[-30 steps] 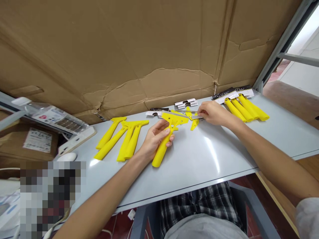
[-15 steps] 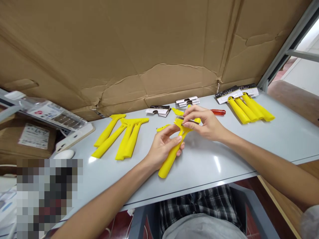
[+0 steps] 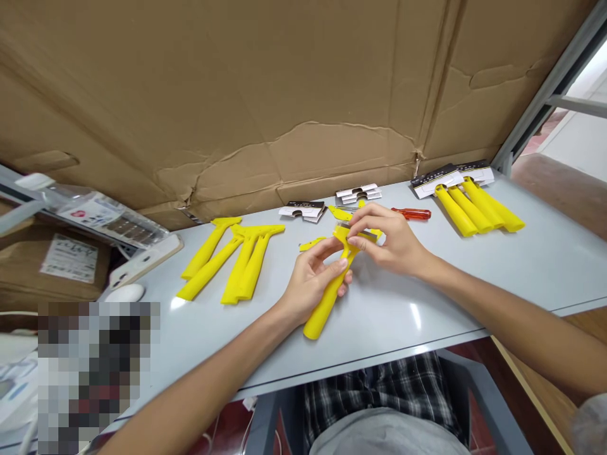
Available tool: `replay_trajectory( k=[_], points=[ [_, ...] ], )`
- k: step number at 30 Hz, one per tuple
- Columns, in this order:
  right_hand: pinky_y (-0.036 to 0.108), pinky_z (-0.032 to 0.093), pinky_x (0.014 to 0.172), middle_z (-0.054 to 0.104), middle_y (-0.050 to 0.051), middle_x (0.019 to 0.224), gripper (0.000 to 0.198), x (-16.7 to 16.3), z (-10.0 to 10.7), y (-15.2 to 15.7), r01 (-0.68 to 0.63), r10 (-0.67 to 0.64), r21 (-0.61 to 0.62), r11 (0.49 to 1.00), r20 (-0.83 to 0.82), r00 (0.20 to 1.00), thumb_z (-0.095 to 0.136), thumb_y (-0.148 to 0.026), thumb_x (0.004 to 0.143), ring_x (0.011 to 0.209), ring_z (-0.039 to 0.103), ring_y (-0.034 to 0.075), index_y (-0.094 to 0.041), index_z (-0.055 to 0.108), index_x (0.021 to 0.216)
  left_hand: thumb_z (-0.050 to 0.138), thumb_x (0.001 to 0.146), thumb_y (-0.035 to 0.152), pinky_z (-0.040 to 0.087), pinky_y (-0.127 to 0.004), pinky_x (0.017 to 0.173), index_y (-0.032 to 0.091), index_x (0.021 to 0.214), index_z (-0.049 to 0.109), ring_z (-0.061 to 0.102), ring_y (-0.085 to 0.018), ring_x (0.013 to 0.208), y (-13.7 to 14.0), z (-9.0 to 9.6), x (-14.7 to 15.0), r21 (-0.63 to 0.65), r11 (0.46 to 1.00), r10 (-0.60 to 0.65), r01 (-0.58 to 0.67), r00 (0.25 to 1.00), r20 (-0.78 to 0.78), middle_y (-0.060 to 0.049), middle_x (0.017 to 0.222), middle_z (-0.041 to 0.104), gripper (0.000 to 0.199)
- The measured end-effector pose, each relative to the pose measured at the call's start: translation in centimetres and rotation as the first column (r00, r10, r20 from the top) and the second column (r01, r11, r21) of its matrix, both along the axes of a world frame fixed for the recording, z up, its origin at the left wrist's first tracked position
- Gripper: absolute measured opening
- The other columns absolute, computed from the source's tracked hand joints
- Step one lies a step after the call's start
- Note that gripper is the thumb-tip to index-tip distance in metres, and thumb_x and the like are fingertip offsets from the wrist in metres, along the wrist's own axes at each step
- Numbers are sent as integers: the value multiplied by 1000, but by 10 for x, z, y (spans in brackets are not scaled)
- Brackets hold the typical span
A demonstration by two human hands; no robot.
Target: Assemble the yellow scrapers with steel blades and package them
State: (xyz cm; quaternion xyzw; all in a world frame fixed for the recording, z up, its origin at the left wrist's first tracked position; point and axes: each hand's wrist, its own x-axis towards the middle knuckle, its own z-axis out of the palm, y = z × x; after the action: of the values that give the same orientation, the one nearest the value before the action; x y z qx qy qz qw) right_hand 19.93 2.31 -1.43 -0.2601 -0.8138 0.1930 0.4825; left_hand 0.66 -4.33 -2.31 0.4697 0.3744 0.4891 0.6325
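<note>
My left hand is wrapped round the handle of a yellow scraper, which is tilted with its head pointing away from me. At that head, my right hand pinches a thin grey metal blade between thumb and fingers. The blade lies along the scraper's head, partly covered by my fingertips. Just beyond my hands are small yellow plastic pieces. A screwdriver with a red handle lies behind my right hand.
Several yellow scraper bodies lie to the left. At the far right are carded yellow scrapers. Folded black-and-white cards rest near the cardboard at the back. A white power strip and plastic bottle stand left.
My right fingers have shifted slightly at the scraper's head, and the metal blade now shows flatter against it. My left hand keeps its hold. The camera view has moved a little.
</note>
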Motion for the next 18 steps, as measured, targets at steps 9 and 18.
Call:
replay_trajectory(
  k=[9,18],
  points=[
    [38,54,94,70,5,103,10,-1,2,-1,-5,1,-102,995,-39,999,70,-28,91,99,66,17,-19,73,87,84,84,30,50,-24,47,20,117,71,68,-11,65,0,1,0,-9,1000,-2,2,1000,-3,-16,149,58,37],
    [37,54,88,71,6,103,13,-3,3,-5,1,-8,-178,984,-39,999,69,-30,91,96,65,17,-19,72,86,85,83,29,50,-24,47,19,115,72,68,-12,64,-2,4,2,-1,1000,16,-16,1000,-9,-16,136,67,36]
  ],
)
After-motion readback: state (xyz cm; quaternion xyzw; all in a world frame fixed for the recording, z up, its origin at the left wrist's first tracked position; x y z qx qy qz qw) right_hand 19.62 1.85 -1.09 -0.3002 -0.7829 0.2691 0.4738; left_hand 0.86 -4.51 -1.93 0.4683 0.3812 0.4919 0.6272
